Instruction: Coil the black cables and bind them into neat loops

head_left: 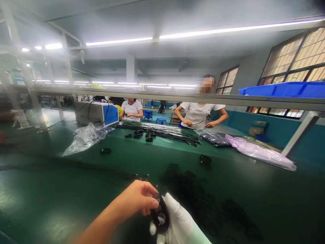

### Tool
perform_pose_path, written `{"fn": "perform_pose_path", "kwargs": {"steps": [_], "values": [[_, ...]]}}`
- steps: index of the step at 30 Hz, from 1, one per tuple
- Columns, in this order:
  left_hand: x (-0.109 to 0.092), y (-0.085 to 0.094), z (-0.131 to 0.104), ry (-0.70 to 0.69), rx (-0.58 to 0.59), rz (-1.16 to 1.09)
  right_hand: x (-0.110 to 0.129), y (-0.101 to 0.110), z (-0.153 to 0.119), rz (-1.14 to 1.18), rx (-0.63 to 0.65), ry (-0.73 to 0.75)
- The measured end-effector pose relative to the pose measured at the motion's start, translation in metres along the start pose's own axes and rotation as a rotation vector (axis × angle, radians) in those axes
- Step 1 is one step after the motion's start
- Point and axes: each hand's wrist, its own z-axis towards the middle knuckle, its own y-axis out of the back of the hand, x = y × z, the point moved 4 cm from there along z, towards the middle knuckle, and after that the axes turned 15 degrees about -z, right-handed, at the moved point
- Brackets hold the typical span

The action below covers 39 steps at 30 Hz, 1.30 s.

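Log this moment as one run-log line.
left hand: bare, gripping black coil | right hand: white-gloved, holding same coil | green bench: more coils, long black strands, pink bag

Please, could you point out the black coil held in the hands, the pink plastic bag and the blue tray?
Black coil [166,218]: head view, right side of ring.
Pink plastic bag [261,154]: head view, upper surface.
Blue tray [284,90]: head view, side wall.

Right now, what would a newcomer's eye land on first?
A white-gloved right hand and a bare left hand hold a black coil at bottom centre. Beyond them, long black strands stretch across the green table, with a pink plastic bag to their right.
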Motion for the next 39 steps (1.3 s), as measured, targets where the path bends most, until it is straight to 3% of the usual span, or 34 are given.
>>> {"fn": "perform_pose_path", "kwargs": {"steps": [5,9,11,19,22,25,29,32,35,39], "values": [[0.006,0.003,0.004,-0.006,-0.05,-0.013,0.002,-0.002,0.002,-0.17,-0.093,0.055],[0.01,0.001,0.009,-0.02,-0.147,0.003,0.013,-0.001,-0.001,-0.618,-0.323,0.052],[0.01,-0.002,0.008,-0.03,-0.183,0.013,0.016,-0.004,-0.004,-0.72,-0.363,0.043],[0.022,-0.011,-0.001,-0.092,-0.159,-0.176,0.015,-0.011,-0.009,-0.374,-0.076,0.018],[0.025,-0.009,-0.001,-0.116,-0.125,-0.184,0.012,-0.006,-0.007,-0.339,-0.073,0.012],[0.022,-0.003,-0.006,-0.163,-0.185,0.114,0.009,-0.004,-0.006,-0.346,-0.105,0.03],[0.019,-0.003,-0.018,-0.493,-0.224,0.669,0.008,-0.009,-0.004,-0.359,-0.072,0.001],[0.028,-0.005,-0.018,-0.628,-0.25,0.774,0.01,-0.014,-0.003,-0.32,0.026,0.013],[0.025,-0.006,-0.013,-0.599,-0.288,0.714,0.007,-0.012,-0.006,-0.176,0.105,0.019],[0.004,0.006,-0.008,-0.443,-0.251,0.51,-0.003,0.001,-0.009,0.078,0.097,-0.012]]}}
